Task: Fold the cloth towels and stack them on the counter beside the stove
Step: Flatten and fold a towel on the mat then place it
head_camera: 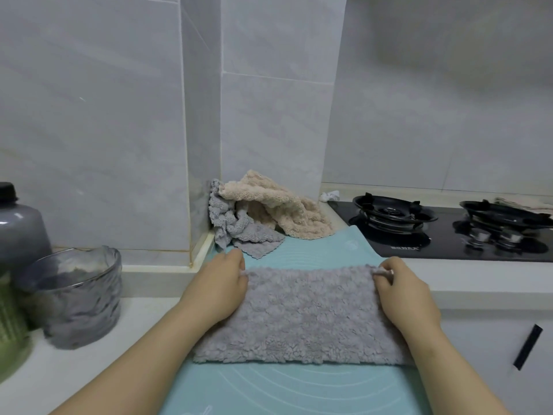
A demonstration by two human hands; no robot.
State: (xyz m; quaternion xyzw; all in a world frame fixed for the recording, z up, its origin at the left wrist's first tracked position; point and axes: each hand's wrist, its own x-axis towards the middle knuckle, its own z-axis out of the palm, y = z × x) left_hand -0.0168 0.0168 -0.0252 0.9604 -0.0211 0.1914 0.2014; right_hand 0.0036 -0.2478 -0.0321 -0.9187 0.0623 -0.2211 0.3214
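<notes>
A fluffy grey towel (pixel 305 316) lies flat on a light blue mat (pixel 299 390) in front of me. My left hand (pixel 218 287) pinches the towel's far left corner. My right hand (pixel 404 290) pinches its far right corner. Both hands rest over the towel's side edges. Behind, in the wall corner, a crumpled beige towel (pixel 275 208) lies on top of a crumpled grey towel (pixel 236 232). The black gas stove (pixel 449 232) is at the right.
A glass bowl (pixel 77 298) with grey content stands on the white counter (pixel 74 369) at the left, beside a dark lidded jar (pixel 18 226) and a green container (pixel 9 324). A cabinet handle (pixel 528 345) shows at the lower right. Tiled walls close the back.
</notes>
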